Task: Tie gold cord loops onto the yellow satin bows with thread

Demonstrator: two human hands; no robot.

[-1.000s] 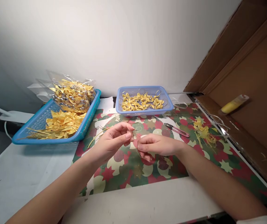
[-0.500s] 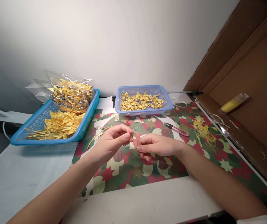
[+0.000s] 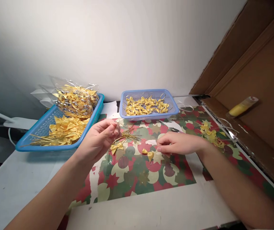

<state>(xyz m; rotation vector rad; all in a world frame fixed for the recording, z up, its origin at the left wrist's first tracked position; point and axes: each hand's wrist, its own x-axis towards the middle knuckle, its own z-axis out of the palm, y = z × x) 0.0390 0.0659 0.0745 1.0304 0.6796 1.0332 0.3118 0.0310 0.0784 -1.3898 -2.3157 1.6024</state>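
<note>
Table (image 3: pixel 151 207) with patterned paper (image 3: pixel 132 172), two baskets, bows and gold cord.
Large blue basket (image 3: pixel 43 127) at left holds loose yellow bows and a clear bag (image 3: pixel 76 99) of more; small basket (image 3: pixel 127 99) behind holds a shallow layer of bows with loops, so judged partly through, much stock left. Left hand (image 3: pixel 98 140) pinches a gold cord bundle (image 3: pixel 125 135), a bow (image 3: pixel 117 147) hanging under it. Right hand (image 3: pixel 180 143), grip pressed together, fingertips touching a second bow (image 3: pixel 148 154) on the paper. No legible writing; yellow tube (image 3: pixel 242 107) label unreadable.
</note>
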